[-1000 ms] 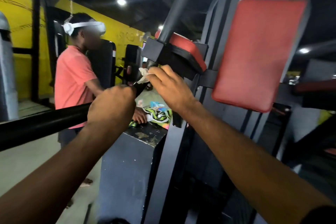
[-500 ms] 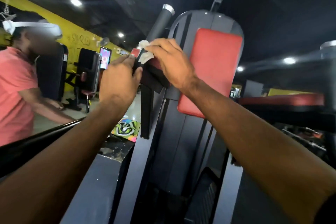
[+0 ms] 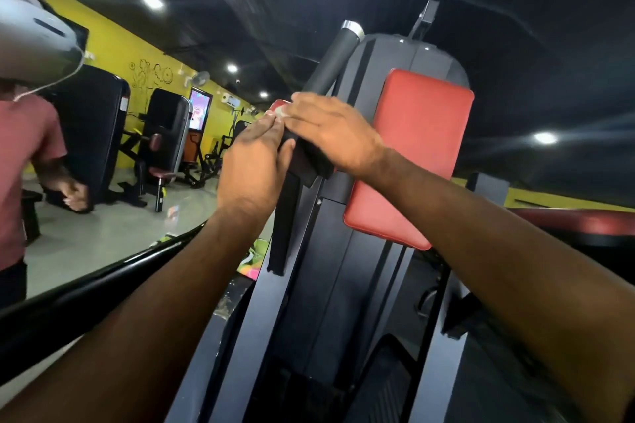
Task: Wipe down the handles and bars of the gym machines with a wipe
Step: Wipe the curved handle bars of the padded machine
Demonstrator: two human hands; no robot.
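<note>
Fingers [image 3: 275, 122] of the left hand [image 3: 254, 161] are straight, tips touching the white wipe [image 3: 280, 111]. The right hand [image 3: 330, 130] lies over the wipe, thumb hidden, so its grip is unclear. The wipe sits atop the black bracket [image 3: 311, 163], at the foot of the upright handle [image 3: 335, 62], near the red pad [image 3: 412, 154].

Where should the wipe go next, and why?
Probably up the black handle toward its silver cap. The left hand and right hand meet on the wipe near the handle's lower end, and the grip above them is uncovered.
</note>
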